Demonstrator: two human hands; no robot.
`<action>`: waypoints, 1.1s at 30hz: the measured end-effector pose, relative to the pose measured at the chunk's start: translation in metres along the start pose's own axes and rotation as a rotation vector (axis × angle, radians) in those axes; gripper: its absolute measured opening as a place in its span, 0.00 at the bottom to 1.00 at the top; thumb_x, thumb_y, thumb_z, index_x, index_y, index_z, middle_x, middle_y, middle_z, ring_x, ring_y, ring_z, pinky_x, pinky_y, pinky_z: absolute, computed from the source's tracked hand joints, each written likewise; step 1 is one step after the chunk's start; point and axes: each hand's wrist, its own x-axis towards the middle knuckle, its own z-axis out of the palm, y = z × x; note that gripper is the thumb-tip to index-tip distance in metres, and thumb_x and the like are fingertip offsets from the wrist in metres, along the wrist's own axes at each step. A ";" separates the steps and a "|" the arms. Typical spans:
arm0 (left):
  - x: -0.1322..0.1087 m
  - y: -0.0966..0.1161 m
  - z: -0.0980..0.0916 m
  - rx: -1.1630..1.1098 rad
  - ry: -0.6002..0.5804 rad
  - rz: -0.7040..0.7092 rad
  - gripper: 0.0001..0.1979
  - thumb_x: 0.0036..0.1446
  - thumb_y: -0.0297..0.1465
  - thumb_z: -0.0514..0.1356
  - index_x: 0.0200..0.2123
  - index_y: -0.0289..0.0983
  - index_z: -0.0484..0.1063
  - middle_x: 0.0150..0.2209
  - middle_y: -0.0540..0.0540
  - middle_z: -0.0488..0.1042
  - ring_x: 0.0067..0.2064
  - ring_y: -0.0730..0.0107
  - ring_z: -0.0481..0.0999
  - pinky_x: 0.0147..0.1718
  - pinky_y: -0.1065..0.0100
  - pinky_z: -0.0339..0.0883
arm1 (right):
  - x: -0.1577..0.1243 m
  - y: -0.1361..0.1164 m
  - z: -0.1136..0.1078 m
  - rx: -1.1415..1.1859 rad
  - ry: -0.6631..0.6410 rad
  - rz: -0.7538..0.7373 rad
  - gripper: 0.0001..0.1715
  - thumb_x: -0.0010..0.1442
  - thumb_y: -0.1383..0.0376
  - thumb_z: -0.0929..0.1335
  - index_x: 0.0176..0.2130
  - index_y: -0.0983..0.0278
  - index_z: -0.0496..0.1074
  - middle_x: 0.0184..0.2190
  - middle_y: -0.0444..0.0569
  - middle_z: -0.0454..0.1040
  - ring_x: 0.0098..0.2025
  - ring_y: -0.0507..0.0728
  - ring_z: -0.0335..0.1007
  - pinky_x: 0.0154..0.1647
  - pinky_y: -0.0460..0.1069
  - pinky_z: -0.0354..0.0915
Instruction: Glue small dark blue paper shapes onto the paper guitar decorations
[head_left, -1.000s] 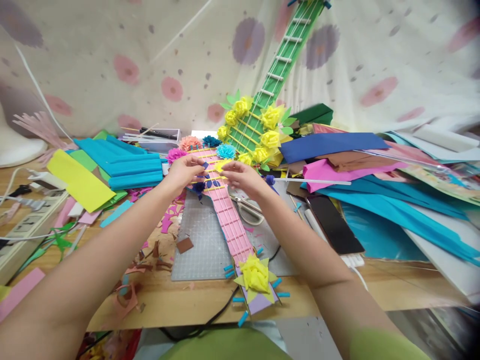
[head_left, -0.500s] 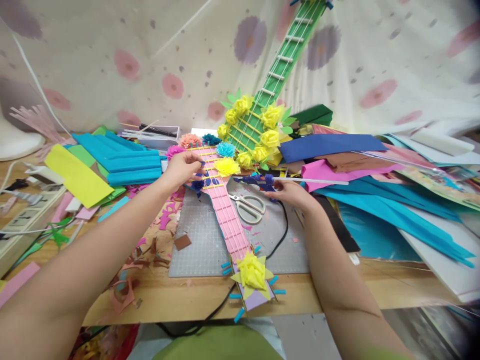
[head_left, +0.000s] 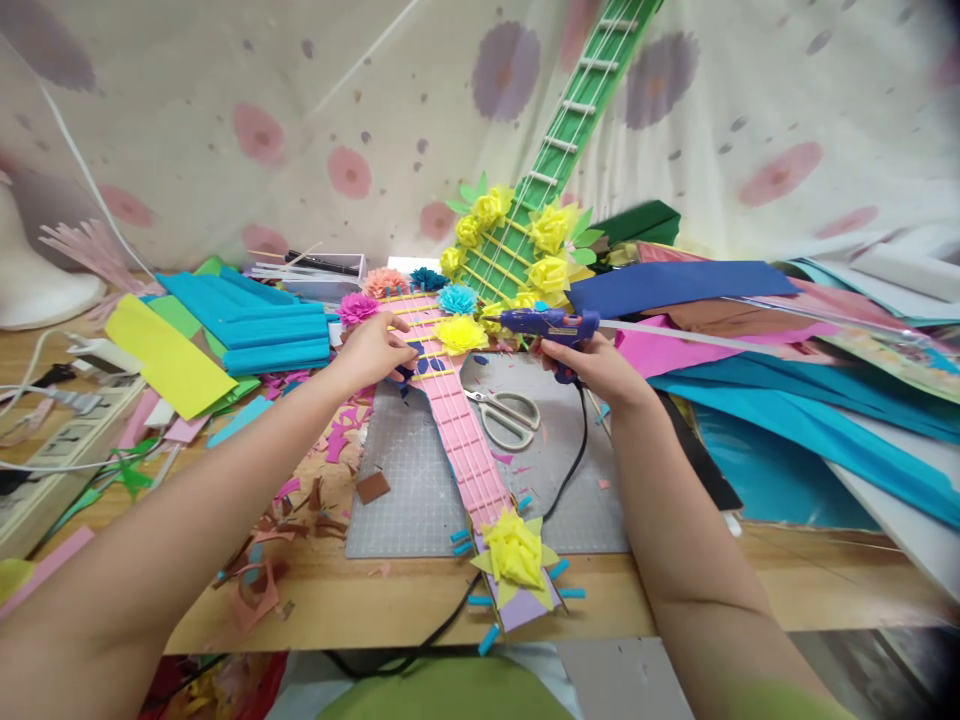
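Observation:
A pink toy guitar (head_left: 466,440) decorated with paper flowers lies on a grey cutting mat (head_left: 405,520), its neck pointing towards me. At the left side of its body my left hand (head_left: 375,352) has its fingers closed on a dark blue paper flower (head_left: 407,372), partly hidden by the fingers. My right hand (head_left: 596,368) is wrapped round a blue glue gun (head_left: 544,322), held raised with its nozzle pointing left, close to the yellow flower (head_left: 460,335). Grey-handled scissors (head_left: 510,418) lie on the mat between the guitar and the glue gun's black cord (head_left: 574,465).
Behind stands a green toy guitar (head_left: 559,150) with yellow flowers, against a flowered curtain (head_left: 337,90). Coloured paper sheets (head_left: 795,385) pile up at the right. Blue folded paper (head_left: 240,315), scraps and a power strip (head_left: 71,450) fill the left side.
My right hand has lifted the glue gun and brought it up beside the guitar body. The left hand has shifted down to the dark blue flower. The view has moved slightly.

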 end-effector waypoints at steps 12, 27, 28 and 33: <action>0.002 -0.003 -0.001 0.111 0.018 0.002 0.20 0.41 0.19 0.65 0.36 0.39 0.61 0.21 0.52 0.75 0.27 0.61 0.80 0.21 0.70 0.70 | 0.014 0.000 0.069 -0.187 -0.096 -0.157 0.20 0.52 0.49 0.71 0.31 0.63 0.77 0.26 0.46 0.75 0.31 0.54 0.68 0.35 0.49 0.64; 0.004 -0.004 -0.004 0.144 0.023 -0.024 0.21 0.40 0.20 0.66 0.37 0.39 0.61 0.21 0.50 0.75 0.28 0.57 0.80 0.22 0.67 0.71 | 0.015 0.001 0.075 -0.145 -0.099 -0.177 0.15 0.52 0.55 0.73 0.38 0.60 0.79 0.39 0.47 0.80 0.45 0.59 0.75 0.49 0.53 0.68; 0.004 -0.003 -0.004 0.144 0.020 -0.023 0.21 0.40 0.20 0.66 0.37 0.38 0.61 0.21 0.49 0.75 0.27 0.57 0.80 0.22 0.67 0.71 | 0.015 0.002 0.075 -0.148 -0.102 -0.177 0.15 0.52 0.55 0.73 0.39 0.60 0.79 0.40 0.47 0.80 0.45 0.59 0.75 0.50 0.54 0.67; 0.001 0.000 -0.004 0.109 0.018 -0.036 0.22 0.40 0.18 0.65 0.38 0.38 0.62 0.21 0.50 0.75 0.26 0.60 0.80 0.23 0.68 0.71 | 0.015 0.002 0.074 -0.149 -0.109 -0.160 0.15 0.52 0.55 0.74 0.38 0.59 0.79 0.41 0.46 0.80 0.46 0.61 0.75 0.52 0.56 0.67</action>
